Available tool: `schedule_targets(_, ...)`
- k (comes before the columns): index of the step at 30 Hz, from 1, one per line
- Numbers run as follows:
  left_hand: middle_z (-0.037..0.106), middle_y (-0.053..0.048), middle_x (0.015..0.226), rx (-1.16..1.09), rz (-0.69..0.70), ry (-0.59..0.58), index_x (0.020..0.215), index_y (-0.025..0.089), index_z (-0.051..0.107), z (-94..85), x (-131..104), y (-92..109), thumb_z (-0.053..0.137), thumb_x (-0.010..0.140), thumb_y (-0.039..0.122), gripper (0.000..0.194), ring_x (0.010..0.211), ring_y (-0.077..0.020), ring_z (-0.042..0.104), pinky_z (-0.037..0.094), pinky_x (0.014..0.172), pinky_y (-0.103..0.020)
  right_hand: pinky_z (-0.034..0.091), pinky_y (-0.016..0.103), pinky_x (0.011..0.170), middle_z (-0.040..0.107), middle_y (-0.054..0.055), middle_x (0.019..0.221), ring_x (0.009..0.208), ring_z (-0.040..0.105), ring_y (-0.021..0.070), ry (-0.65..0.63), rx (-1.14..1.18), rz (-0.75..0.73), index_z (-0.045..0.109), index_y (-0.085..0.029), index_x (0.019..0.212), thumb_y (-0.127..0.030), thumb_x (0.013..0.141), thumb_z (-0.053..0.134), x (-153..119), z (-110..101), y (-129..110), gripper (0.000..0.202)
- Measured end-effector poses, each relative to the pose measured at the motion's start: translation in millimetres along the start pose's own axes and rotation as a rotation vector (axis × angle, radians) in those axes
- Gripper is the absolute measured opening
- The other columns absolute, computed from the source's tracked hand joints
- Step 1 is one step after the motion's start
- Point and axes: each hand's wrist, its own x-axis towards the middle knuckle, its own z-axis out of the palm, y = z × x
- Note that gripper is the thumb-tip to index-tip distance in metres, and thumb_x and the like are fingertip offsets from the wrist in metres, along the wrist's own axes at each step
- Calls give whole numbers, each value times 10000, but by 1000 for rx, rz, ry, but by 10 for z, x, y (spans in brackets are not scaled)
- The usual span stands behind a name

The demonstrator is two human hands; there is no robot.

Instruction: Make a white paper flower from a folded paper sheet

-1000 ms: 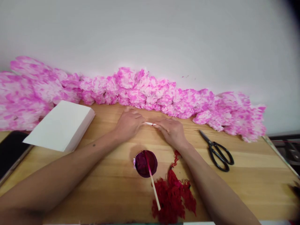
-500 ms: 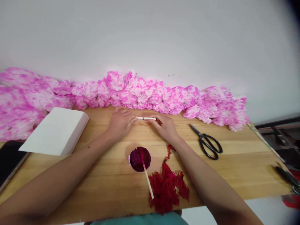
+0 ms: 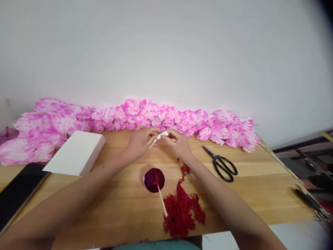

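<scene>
While the left hand (image 3: 139, 141) and right hand (image 3: 180, 144) pinch it, the white strip (image 3: 163, 134) lies between them — slanting.

Soft, even light, palest on the wall (image 3: 161, 59) beyond the left hand (image 3: 140, 142) and right hand (image 3: 180, 144), leaves faint shadows on the table (image 3: 117, 208) around them, while far to their right the view blurs and its upper corner is black.

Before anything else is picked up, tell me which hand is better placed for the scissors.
Right, most likely: the right hand is nearer the scissors, which lie on its side; the left hand is farther off. Both hold the white piece, so the right would probably need to let go first.
</scene>
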Motion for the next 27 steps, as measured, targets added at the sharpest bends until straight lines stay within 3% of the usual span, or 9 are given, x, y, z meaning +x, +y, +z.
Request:
schedule_targets(4,704,-33,908,-454,-164,42,1010,196,595,-52,188,146,623,835,284,198,841,-183,664,478,718,-274,472,278,680,691,-12,770,697,604,132,41,303,63,715,-231,898,-361,779,678,155,-75,-159,180)
schedule_targets(8,650,5,775,-753,-161,18,913,180,546,-47,289,271,685,797,339,241,672,-123,600,429,603,-219,491,279,679,686,-14,772,678,610,117,-1,556,105,707,-262,1058,-374,781,699,254,-170,-282,298)
schedule_targets(11,634,5,769,-846,-150,8,863,167,537,-16,299,294,738,765,379,308,670,-111,587,427,619,-216,491,257,644,667,-15,740,647,594,101,-40,689,160,709,-247,1078,-381,773,709,264,-199,-303,333)
schedule_targets(14,634,-7,772,-876,-147,-36,845,166,529,2,288,262,763,740,411,354,690,-127,603,433,638,-231,491,245,627,650,-13,708,636,579,97,-54,702,201,727,-211,969,-388,745,730,252,-193,-297,286)
schedule_targets(19,616,-7,764,-787,-166,-71,839,174,517,-17,262,226,715,774,408,313,661,-124,574,411,604,-229,487,248,619,646,-15,660,609,568,103,-36,455,149,693,-194,811,-421,720,722,247,-200,-336,246)
schedule_targets(21,613,-12,787,-695,-150,-40,857,173,538,-46,251,241,681,803,392,267,691,-129,576,428,629,-236,486,246,623,651,-15,655,603,568,103,-10,354,106,684,-193,792,-420,735,702,241,-225,-363,235)
schedule_targets(25,637,-38,923,-519,-115,129,955,175,608,-138,236,302,616,864,371,217,846,-149,593,462,768,-267,475,248,624,669,-9,687,618,582,111,21,241,45,686,-191,800,-386,771,665,211,-279,-385,198)
schedule_targets(27,648,-37,929,-490,-132,137,1002,179,623,-172,229,337,608,871,374,235,854,-151,597,460,770,-265,471,254,638,675,-10,709,639,593,118,20,210,26,692,-195,824,-373,786,655,190,-294,-377,185)
